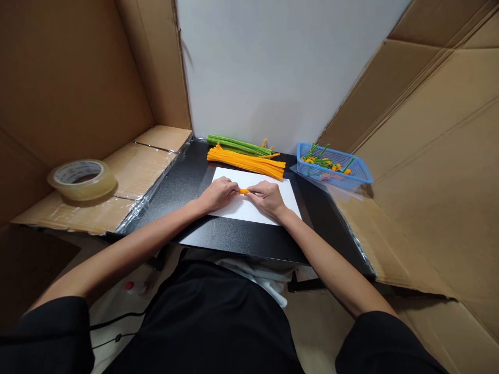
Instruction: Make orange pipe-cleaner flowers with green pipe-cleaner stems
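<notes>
Over a white sheet of paper (257, 215), both hands pinch a short orange pipe cleaner piece (243, 191) that shows between their fingertips. My left hand (219, 194) is closed on its left end. On the other end my right hand (268, 198) is closed too, thumb and forefinger together. Just past the paper lies a bundle of orange pipe cleaners (245, 161). Green pipe cleaners (234, 143) lie behind that bundle, against the wall. How the held piece is folded or wound is too small to make out.
At the back right a blue plastic basket (364, 171) holds several small orange flowers with green stems. A wide roll of clear tape (105, 188) rests on the cardboard at left. Cardboard walls (436, 130) flank the black table (234, 236).
</notes>
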`<state>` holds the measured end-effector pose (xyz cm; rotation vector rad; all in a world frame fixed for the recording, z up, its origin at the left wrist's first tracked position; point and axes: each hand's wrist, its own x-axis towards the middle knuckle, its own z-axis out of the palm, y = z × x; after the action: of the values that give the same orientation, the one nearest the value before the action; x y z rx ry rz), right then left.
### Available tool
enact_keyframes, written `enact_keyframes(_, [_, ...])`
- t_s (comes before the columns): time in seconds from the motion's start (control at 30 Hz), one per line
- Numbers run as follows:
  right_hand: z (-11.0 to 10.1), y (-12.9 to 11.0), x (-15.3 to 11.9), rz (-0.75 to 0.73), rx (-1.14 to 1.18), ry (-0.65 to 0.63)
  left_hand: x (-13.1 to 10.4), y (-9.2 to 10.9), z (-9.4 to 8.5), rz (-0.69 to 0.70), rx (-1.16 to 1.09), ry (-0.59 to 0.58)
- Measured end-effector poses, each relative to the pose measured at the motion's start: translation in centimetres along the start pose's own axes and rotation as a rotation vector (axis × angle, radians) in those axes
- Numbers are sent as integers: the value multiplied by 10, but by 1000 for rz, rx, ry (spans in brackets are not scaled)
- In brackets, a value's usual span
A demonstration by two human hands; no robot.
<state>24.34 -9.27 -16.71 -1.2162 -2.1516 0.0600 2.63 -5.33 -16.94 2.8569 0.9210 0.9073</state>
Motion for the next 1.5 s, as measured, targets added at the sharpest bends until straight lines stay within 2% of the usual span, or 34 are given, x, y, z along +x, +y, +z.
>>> enact_keyframes(0.37, [2,-5,0,-88,-52,-52,0,4,1,98,34,-53])
enact_keyframes(0.5, [3,-6,1,-81,-71,-74,-1,5,3,79,41,-25])
enact_keyframes(0.7, [2,-5,0,-71,-70,-55,-2,3,3,154,79,27])
enact_keyframes(0.83, [3,-4,0,-34,-53,-57,-2,2,3,160,61,27])
enact_keyframes(1.03, [6,-2,5,59,-22,28,7,-6,-1,96,14,11])
enact_keyframes(1.17, [-1,3,9,113,-9,79,11,-11,-7,22,-35,45])
enact_keyframes(1.33, [-10,10,9,172,20,51,9,-15,-11,-25,-54,24])
enact_keyframes(1.43, [-12,7,9,154,3,29,11,-10,-12,13,48,21])
enact_keyframes(1.5, [-12,1,10,134,-11,-1,14,-2,-12,108,159,23])
